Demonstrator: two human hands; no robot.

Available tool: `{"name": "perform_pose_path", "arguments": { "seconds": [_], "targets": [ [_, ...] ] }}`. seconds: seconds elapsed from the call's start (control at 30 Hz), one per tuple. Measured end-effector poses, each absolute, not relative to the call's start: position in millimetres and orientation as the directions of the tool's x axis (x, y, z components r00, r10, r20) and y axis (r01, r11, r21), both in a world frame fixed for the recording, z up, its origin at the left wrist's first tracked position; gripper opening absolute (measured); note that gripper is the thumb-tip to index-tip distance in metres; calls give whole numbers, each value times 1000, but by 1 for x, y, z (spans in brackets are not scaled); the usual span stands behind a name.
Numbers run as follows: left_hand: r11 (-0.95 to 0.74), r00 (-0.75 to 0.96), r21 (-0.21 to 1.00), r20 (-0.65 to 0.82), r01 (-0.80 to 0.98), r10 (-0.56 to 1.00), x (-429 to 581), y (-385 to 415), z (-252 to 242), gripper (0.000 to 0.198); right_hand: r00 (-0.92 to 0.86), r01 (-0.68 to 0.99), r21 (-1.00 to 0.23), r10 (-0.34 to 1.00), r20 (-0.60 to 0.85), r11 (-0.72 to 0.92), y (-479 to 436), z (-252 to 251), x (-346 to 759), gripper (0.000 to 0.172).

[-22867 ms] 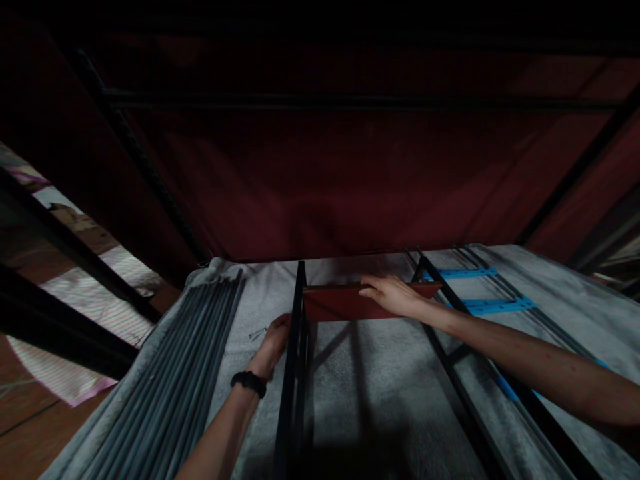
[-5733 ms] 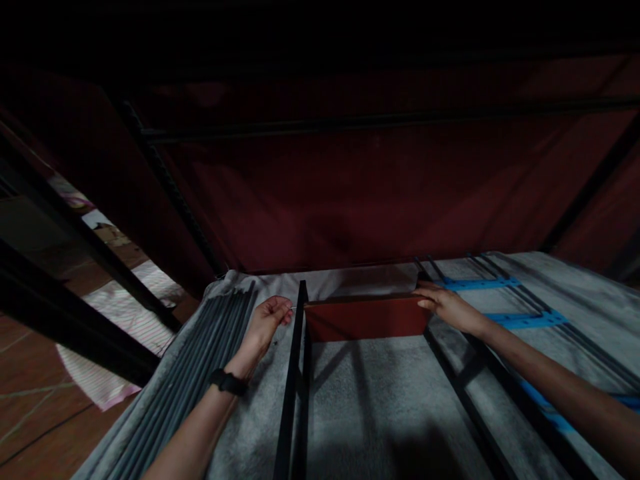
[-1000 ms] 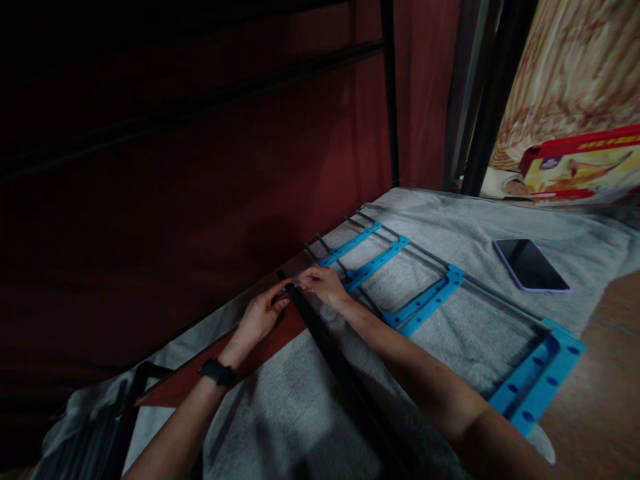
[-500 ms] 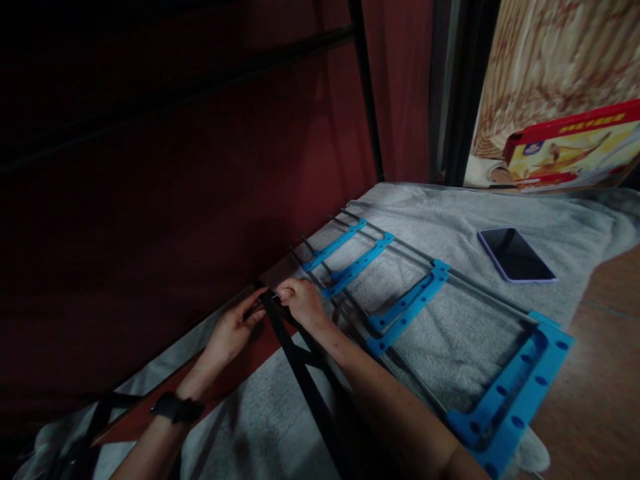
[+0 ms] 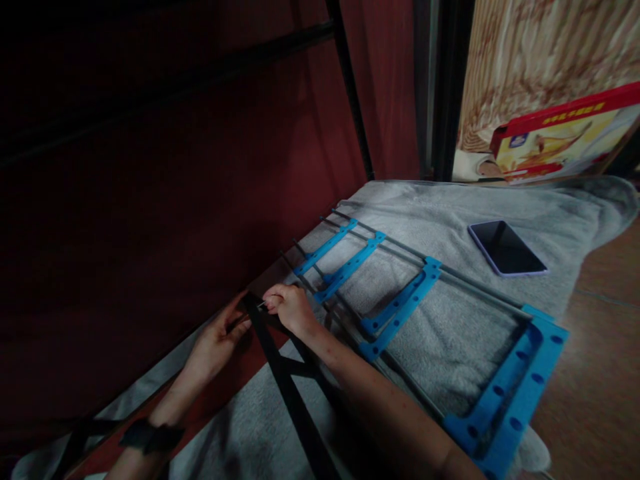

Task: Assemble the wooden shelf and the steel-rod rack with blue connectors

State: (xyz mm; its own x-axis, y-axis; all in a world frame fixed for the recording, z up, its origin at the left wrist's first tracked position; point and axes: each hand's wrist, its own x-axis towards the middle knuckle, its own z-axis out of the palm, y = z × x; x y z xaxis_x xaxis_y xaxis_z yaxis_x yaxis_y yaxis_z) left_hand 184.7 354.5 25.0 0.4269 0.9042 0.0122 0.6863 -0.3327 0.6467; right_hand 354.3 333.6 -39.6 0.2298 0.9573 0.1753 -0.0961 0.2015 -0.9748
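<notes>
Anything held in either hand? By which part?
Right hand pinches a thin metal piece by the end away from the black frame. Left hand is at the frame-side end of the reddish board; grip unclear.

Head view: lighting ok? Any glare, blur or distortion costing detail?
Head view: dim overall, red backdrop sinking to near black at upper left; black frame partly lost in dark shadow; thin metal piece at the right hand too small and soft to identify; nearest blue bracket possibly stretched by a wide lens; no strong glare on the phone.
</notes>
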Motion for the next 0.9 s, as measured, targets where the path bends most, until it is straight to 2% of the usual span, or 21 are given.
{"name": "perform_pose_path", "arguments": {
  "seconds": [0.1,0.33,0.57,0.9],
  "targets": [
    [-326,410,641,19,695,912,187,352,28,77,228,-82,-977,958,172,195,331,-39,356,22],
    [-337,381,618,65,711,922,193,346,34,48,236,-80,-975,954,184,208,329,-37,356,20],
    [-341,398,635,56,694,916,194,347,34,47,228,-190,-953,954,193,238,332,-46,354,19],
    [-382,445,649,73,658,892,189,348,27,40,201,-300,-941,974,101,159,330,-42,355,15]
  ]
}}
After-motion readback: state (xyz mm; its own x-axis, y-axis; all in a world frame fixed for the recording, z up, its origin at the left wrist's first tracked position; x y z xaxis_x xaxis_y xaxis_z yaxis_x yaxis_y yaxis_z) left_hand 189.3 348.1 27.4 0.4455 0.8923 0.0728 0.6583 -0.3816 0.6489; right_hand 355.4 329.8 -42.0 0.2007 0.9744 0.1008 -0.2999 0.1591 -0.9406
